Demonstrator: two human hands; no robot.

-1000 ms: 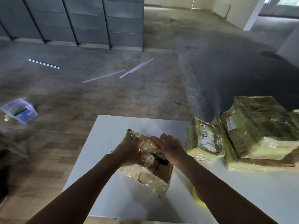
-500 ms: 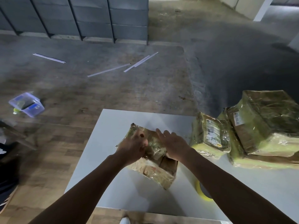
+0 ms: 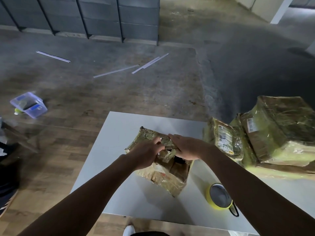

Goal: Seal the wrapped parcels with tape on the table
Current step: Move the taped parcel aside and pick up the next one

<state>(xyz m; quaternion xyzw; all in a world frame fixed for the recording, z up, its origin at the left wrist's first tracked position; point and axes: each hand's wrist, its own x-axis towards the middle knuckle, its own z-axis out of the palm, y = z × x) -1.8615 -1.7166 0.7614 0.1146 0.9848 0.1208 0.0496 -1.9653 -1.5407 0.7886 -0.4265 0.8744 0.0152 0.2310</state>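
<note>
A brown parcel wrapped in clear film [image 3: 167,178] lies in the middle of the white table [image 3: 119,133]. My left hand [image 3: 144,155] pinches the crumpled film on the parcel's top. My right hand [image 3: 186,148] lies flat on the same top, fingers stretched toward the left hand. A yellow roll of tape [image 3: 219,196] rests on the table to the right of the parcel, half under my right forearm, with a black loop beside it.
Two more wrapped parcels sit at the table's right: a small labelled one [image 3: 223,140] and a large one [image 3: 281,130]. On the floor lie a clear plastic box [image 3: 28,104] at the left and several thin white strips [image 3: 117,70]. Grey cabinets [image 3: 102,17] line the far wall.
The view dropped and shifted, so the tape roll shows more fully. My hands stayed on the parcel's top, and my right hand now lies flatter, fingers stretched left.
</note>
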